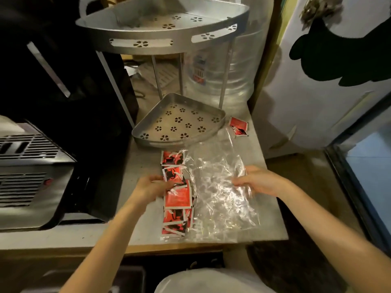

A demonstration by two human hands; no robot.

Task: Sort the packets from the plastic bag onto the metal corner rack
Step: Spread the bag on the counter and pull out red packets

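Note:
A clear crinkled plastic bag (pixel 218 187) lies on the grey counter. Along its left edge sits a column of several red, black and white packets (pixel 176 197). My left hand (pixel 151 187) touches the upper packets at the bag's left side, fingers curled on them. My right hand (pixel 257 181) pinches the bag's right edge. One more red packet (pixel 239 126) lies apart at the back right, beside the rack. The metal corner rack has a lower shelf (pixel 148 140) with flower-shaped holes just behind the bag and an upper shelf (pixel 160 42) above it; both hold nothing.
A black appliance with a grille (pixel 29 166) stands left of the counter. A large clear water bottle (pixel 211 77) is behind the rack. A white fridge door (pixel 328 92) rises on the right. The counter's front edge (pixel 190 243) is close to me.

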